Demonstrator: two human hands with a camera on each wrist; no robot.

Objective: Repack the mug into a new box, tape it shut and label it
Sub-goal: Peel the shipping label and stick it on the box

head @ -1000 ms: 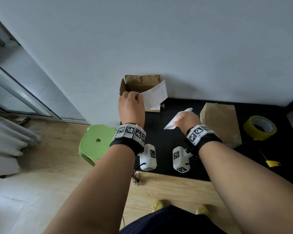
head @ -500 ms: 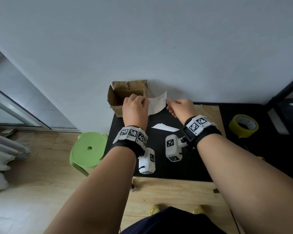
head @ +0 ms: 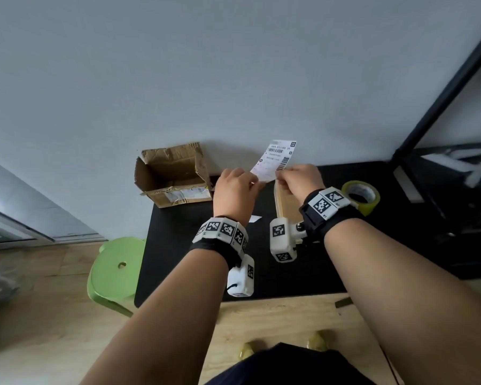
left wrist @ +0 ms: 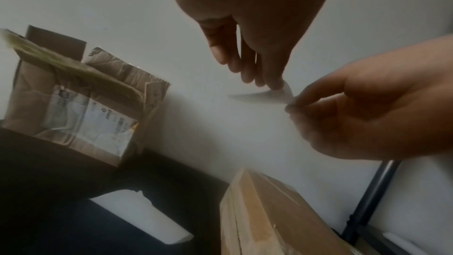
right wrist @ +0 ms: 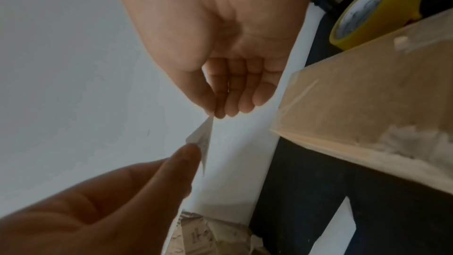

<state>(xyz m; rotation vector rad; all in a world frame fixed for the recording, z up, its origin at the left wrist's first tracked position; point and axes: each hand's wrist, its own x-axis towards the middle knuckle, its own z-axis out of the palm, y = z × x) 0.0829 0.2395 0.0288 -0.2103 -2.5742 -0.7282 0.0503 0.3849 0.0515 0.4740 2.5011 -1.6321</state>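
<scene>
A white shipping label [head: 278, 159] with barcodes is held upright in the air, printed side toward me. My left hand [head: 250, 182] pinches its lower left corner and my right hand [head: 282, 177] pinches its lower right corner. In the left wrist view the label [left wrist: 266, 96] curls between the two pinches. Seen from the right wrist, the label [right wrist: 201, 141] is a thin edge. Just below my right hand stands the taped brown new box [head: 286, 202], closed. The mug is not visible.
The torn old box [head: 172, 176] stands open at the black table's [head: 178, 259] far left corner against the wall. A yellow tape roll [head: 361, 195] lies right of the new box. White backing paper [head: 254, 218] lies on the table. A green stool [head: 117, 270] stands left.
My right hand dropped the backing paper on the table and took the label's right corner. Both hands carried the label right, over the new box, and it now stands upright.
</scene>
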